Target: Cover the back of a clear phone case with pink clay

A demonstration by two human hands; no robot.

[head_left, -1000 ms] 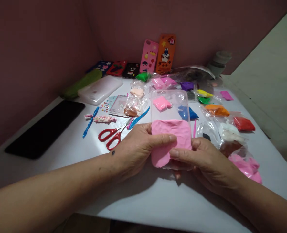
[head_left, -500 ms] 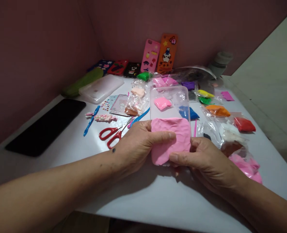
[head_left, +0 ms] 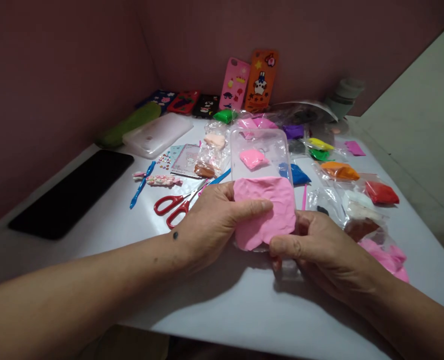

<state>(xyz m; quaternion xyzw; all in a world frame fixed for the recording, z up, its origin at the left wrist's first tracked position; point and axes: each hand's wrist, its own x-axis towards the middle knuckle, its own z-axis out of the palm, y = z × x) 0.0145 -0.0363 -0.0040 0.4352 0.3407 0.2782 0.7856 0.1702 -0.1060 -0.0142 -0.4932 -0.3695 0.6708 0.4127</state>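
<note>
Left hand (head_left: 210, 225) and right hand (head_left: 319, 250) both grip a clear phone case (head_left: 261, 150) over the near middle of the white worktop (head_left: 222, 300); left thumb presses on a flat pink clay sheet (head_left: 265, 210) covering the case's near half, right thumb sits at the sheet's near right corner. Far half of the case is bare and see-through. Right of the hands: small clear bags, each with one clay lump: pink bag (head_left: 385, 257) nearest, then brown (head_left: 359, 227), white (head_left: 360, 207), red (head_left: 381, 192), orange (head_left: 338, 171), blue (head_left: 297, 175); a smaller pink lump (head_left: 252, 158) shows through the case. Left of the hands: red scissors (head_left: 173, 206), blue tool (head_left: 141, 185), black phone (head_left: 72, 192). Farther back: frosted plastic box (head_left: 158, 135), contents not readable, green bag (head_left: 225, 116), purple bag (head_left: 293, 131). At the wall, a pink case (head_left: 234, 84) and an orange case (head_left: 260, 80) stand leaning. Versus a second ago: the sheet's near edge is pulled in and sits higher on the case, right thumb has slid down off the sheet toward its corner, left thumb unchanged.
</note>
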